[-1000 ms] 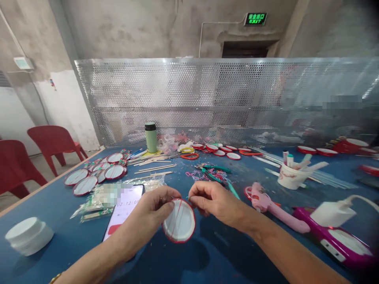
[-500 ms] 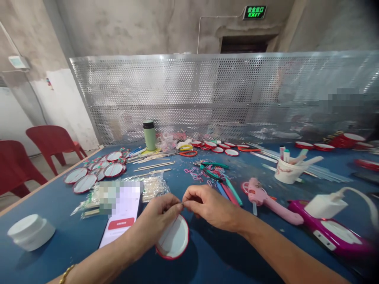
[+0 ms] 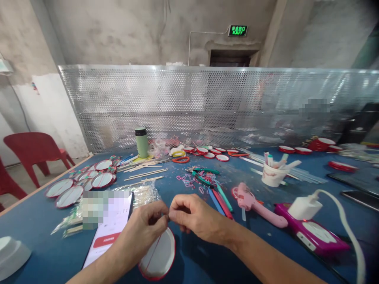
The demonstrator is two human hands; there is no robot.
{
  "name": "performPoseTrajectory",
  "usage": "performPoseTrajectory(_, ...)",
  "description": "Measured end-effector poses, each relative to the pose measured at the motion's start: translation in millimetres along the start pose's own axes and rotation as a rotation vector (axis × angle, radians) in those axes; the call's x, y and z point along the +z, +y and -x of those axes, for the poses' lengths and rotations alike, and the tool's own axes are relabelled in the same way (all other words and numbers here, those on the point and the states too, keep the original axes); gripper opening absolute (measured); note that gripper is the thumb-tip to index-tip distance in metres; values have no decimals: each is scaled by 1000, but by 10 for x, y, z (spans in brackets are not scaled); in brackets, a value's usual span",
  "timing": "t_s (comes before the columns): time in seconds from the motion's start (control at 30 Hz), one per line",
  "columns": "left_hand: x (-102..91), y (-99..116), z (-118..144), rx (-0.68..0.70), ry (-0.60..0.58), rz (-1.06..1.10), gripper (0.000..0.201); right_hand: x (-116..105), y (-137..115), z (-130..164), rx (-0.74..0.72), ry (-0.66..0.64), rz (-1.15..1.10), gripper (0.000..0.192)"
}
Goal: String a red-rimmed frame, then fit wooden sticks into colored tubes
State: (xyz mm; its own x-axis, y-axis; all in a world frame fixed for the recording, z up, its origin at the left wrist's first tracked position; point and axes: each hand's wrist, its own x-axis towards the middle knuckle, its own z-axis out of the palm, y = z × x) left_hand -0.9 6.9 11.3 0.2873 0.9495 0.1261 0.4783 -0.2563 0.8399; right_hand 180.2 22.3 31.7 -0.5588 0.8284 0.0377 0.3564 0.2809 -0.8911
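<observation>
My left hand point(image 3: 149, 225) and my right hand point(image 3: 194, 217) meet fingertip to fingertip in a pinch near the middle of the table. Whatever sits between the fingertips is too small to make out. Just below them is a round white disc with a red rim point(image 3: 160, 254), a thin line running across its face; my left hand covers part of its upper left side. To the left lies a phone with a lit screen point(image 3: 108, 228), partly behind my left forearm. Pliers with green handles point(image 3: 204, 175) and loose pink and purple loops point(image 3: 185, 180) lie beyond my hands.
At left are more red-rimmed discs point(image 3: 69, 196) and bagged sticks point(image 3: 145, 193). A green bottle point(image 3: 142, 144) stands behind. To the right are a pink glue gun point(image 3: 251, 203), a purple power strip point(image 3: 319, 236) with a white cable, and a cup of pens point(image 3: 272, 175). A perforated metal screen point(image 3: 177, 106) borders the back.
The whole view has shifted, so the table's things appear further left and slightly lower. My hands keep their fingertips together above the disc, with little other change.
</observation>
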Motion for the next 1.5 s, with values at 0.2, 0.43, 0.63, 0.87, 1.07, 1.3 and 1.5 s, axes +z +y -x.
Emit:
performPoseTrajectory(0.2, -57, 29, 1, -7, 91, -64, 13, -13, -14, 13, -75, -69, -369, 34)
performPoseTrajectory(0.43, -154, 24, -33, 22, 201, -82, 13, -66, -36, 32, -4, -227, -705, 33)
performPoseTrajectory(0.63, -70, 129, 136, 133, 16, -71, 15, -202, 54, 43, 87, -391, -680, 19)
performPoseTrajectory(0.87, -177, 143, 88, 33, 200, 101, 27, -317, -77, 35, 62, -85, -301, 45)
performPoseTrajectory(1.07, -113, 56, 20, 62, 349, 162, 25, -56, -56, 4, 55, -19, -113, 47)
performPoseTrajectory(1.3, -158, 36, 45, 119, 244, 27, 29, 31, -52, 11, 22, 100, -45, 51)
performPoseTrajectory(1.5, -363, 85, 23, 17, -85, -65, 35, -107, 24, -22, -84, 263, 342, 39)
